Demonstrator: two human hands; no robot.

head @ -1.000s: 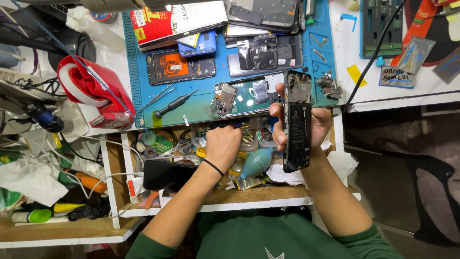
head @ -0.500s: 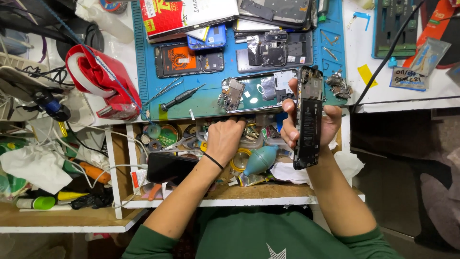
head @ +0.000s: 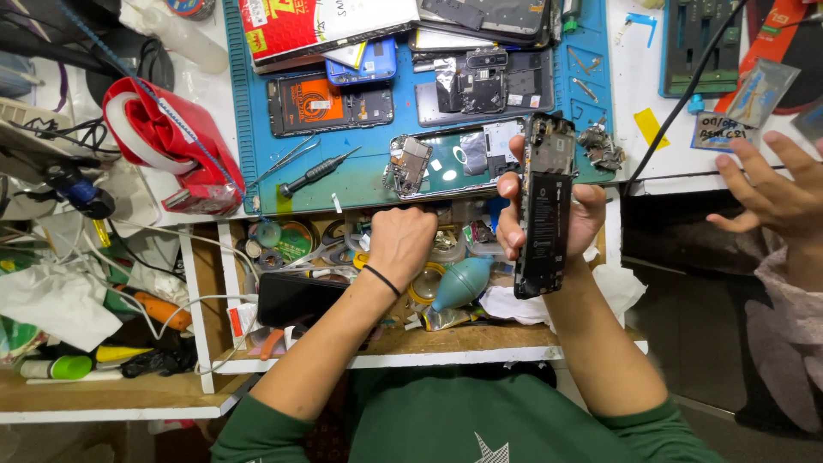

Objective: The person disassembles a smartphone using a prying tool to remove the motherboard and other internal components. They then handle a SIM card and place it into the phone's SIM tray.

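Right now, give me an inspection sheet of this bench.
Surface: blue mat on a white bench, open drawer below.
Job's things: opened phone, back off, upright.
Clutter: phone parts, screwdriver, tweezers, red tape dispenser, teal blower.
Grippers: right hand grips the phone; left hand reaches into the drawer, grasp hidden.
Cables: black cable at right, white wires at left.
Surroundings: another person's hand at right.
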